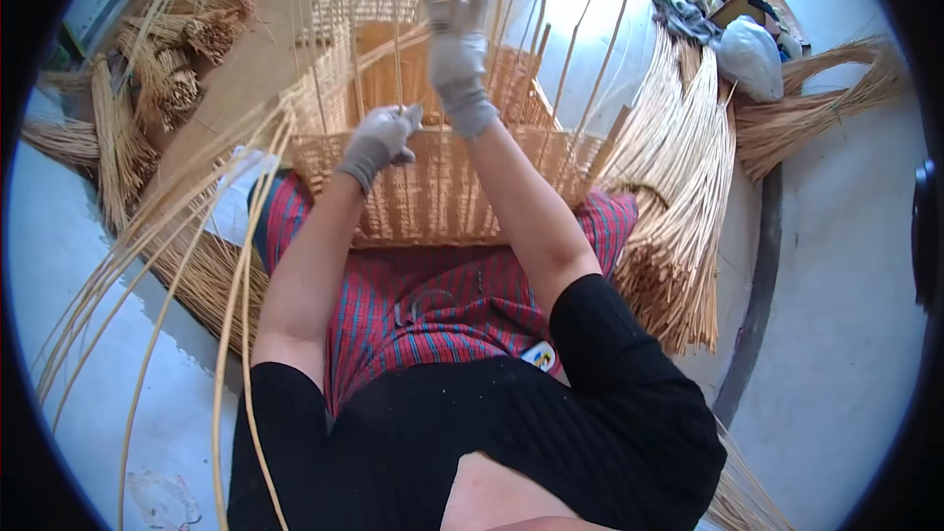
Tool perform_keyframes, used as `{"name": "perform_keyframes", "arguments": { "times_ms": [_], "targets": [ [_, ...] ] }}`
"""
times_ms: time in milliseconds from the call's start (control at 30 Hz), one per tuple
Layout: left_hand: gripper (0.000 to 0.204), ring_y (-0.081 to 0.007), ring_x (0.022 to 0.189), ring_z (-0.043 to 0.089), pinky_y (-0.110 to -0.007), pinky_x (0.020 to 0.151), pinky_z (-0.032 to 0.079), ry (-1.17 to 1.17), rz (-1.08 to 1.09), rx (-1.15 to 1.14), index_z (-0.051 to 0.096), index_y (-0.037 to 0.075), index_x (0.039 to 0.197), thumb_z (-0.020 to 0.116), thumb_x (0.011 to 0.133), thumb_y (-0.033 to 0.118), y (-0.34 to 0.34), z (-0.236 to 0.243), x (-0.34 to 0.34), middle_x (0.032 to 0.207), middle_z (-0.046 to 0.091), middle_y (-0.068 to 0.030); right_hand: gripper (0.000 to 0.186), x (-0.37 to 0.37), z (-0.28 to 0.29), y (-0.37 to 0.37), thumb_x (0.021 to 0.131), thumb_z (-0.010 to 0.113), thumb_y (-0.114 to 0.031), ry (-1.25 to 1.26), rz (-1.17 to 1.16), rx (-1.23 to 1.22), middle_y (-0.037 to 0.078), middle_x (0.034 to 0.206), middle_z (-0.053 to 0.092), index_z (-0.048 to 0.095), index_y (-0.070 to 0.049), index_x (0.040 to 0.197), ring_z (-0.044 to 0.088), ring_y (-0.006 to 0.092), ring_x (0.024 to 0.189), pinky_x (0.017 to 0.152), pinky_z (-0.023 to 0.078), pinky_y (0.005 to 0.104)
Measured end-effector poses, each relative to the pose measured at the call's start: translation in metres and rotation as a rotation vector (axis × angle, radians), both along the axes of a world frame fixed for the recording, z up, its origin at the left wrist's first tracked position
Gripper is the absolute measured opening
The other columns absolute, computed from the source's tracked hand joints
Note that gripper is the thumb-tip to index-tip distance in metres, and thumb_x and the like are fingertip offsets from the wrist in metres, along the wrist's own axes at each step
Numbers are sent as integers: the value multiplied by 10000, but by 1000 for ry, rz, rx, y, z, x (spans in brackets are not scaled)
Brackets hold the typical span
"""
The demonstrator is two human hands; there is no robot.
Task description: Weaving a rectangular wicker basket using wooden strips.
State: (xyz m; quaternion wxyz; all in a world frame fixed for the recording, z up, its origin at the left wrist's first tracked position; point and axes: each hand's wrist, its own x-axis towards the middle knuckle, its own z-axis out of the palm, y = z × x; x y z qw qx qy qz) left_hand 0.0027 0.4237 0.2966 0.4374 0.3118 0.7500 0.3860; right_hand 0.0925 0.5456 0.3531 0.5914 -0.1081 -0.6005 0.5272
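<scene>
A half-woven wicker basket with a flat near wall rests on my lap, and long thin upright canes rise from its edges. At the near rim, my gloved left hand is closed, its thumb and fingers pinched at the weave; the exact strand between them is hidden. My gloved right hand is raised above the basket's inside, fingers pointing away and spread apart, slightly blurred, among the uprights. A bundle of long loose canes trails from the basket's left corner toward the lower left.
To the right lies a large sheaf of pale canes, with a white plastic bag beyond it. More cane bundles lie on the left. Woven panels lie ahead of the basket. Red checked cloth covers my lap.
</scene>
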Motion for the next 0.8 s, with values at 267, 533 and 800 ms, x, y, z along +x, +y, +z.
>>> {"name": "perform_keyframes", "arguments": {
  "times_ms": [267,533,800],
  "targets": [
    [384,-173,852,722,-326,705,644,-287,123,328,640,116,1396,608,1019,51,3,-25,16,1097,718,-81,211,125,-78,-76,1095,457,-30,-12,-274,7,53,888,644,539,-38,1289,671,177,896,935,591,409],
    [430,-192,1012,719,-353,764,613,460,-50,607,549,86,1478,594,1055,146,2,14,80,1238,714,-160,154,183,-71,-32,985,752,-28,-90,-140,-719,67,1029,750,666,-47,1111,712,146,939,886,585,286],
    [403,-375,894,720,-475,823,540,359,-216,54,714,78,1042,710,993,478,42,17,91,941,750,-184,207,166,-79,-24,913,792,-78,-517,-540,-272,64,1008,734,636,-56,1049,699,142,913,799,582,309]
  ]
}}
